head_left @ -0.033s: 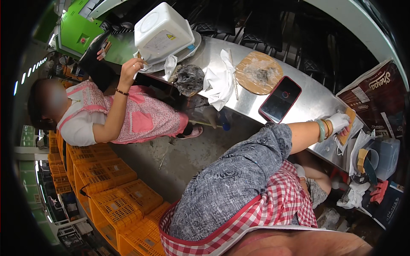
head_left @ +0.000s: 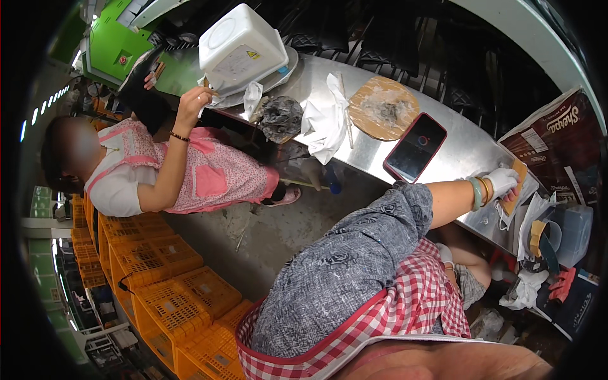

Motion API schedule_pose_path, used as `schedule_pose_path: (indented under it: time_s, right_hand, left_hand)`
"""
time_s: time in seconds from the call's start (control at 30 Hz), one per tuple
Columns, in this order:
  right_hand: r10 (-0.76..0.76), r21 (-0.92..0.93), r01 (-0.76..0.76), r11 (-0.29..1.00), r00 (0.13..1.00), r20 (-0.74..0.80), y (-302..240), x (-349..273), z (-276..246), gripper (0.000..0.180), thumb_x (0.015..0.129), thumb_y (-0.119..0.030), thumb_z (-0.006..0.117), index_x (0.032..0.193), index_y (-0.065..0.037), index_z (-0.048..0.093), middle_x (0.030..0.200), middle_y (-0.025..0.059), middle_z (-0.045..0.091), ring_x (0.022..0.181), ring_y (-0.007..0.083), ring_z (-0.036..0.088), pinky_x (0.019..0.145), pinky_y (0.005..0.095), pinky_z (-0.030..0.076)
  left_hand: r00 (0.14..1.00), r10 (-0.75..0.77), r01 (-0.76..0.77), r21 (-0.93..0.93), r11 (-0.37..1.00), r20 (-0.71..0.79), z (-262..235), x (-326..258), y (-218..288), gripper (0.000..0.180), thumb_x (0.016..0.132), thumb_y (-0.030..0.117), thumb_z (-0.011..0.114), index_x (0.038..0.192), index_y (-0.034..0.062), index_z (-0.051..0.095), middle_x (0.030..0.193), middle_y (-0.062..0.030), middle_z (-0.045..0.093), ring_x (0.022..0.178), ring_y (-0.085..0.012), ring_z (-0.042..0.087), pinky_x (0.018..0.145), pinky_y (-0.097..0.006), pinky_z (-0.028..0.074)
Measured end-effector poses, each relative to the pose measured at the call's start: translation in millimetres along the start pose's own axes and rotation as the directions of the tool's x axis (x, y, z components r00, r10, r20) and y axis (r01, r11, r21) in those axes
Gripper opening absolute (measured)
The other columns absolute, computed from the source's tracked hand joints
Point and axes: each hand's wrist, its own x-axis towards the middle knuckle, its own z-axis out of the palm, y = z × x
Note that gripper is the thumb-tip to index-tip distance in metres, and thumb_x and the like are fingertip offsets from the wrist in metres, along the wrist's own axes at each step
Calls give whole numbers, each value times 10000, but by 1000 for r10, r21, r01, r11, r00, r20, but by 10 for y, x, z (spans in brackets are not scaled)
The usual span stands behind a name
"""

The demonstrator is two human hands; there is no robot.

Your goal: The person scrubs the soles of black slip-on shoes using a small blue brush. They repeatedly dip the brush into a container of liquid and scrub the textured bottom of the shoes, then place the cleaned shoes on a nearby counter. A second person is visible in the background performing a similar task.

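My left hand (head_left: 503,182), white-gloved, at 3 o'clock of the view: fingers partly curled, fingertips against a flat tan piece (head_left: 519,172) on the metal bench (head_left: 467,147); whether I grip it, I cannot tell. My right hand (head_left: 445,253), gloved, at 4 o'clock, is largely hidden beside my checked apron (head_left: 411,285); its grasp cannot be told. Toward 2 o'clock: a red-edged phone (head_left: 417,150).
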Motion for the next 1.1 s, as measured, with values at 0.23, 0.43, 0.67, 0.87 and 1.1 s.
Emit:
schedule_pose_path:
  time_s: [0.23,0.43,0.67,0.87,1.1]
  right_hand:
    - [32,10,-32,999,998,53,-264,-103,-143,344,716,-288,609,958,-42,624,932,204,613,885,352,590,742,353,462]
    - [50,27,-51,998,998,42,-337,-125,-186,355,714,-292,614,960,-37,623,939,202,614,896,348,590,748,345,461]
    - [70,52,-74,996,996,61,-364,-137,-207,366,710,-296,619,969,-37,622,938,200,617,905,343,591,750,340,460]
    - [47,87,-52,995,997,60,-336,-139,-196,315,716,-270,615,934,-43,624,896,205,615,856,346,596,714,346,456]
    - [44,36,-45,998,999,30,-404,-177,-216,298,725,-242,603,939,-35,620,898,207,613,852,356,592,715,350,458]
  left_hand:
    - [999,-39,39,38,999,6,28,-136,123,262,815,72,413,1051,11,511,768,-145,605,605,-223,592,522,-323,490]
    - [1000,-15,16,-19,1000,9,-23,14,-41,239,815,50,401,1031,10,493,706,-163,588,496,-224,574,417,-317,472]
    - [1000,-14,14,-30,999,12,-33,37,-71,245,812,43,397,1035,8,493,711,-164,589,492,-223,570,415,-315,470]
    - [1000,-6,6,-15,1000,7,-23,43,-64,245,812,39,395,1035,9,493,706,-160,589,483,-222,568,409,-313,466]
    - [997,-73,73,53,996,-6,24,-188,178,277,806,73,424,1057,12,526,804,-133,611,662,-214,598,571,-324,499]
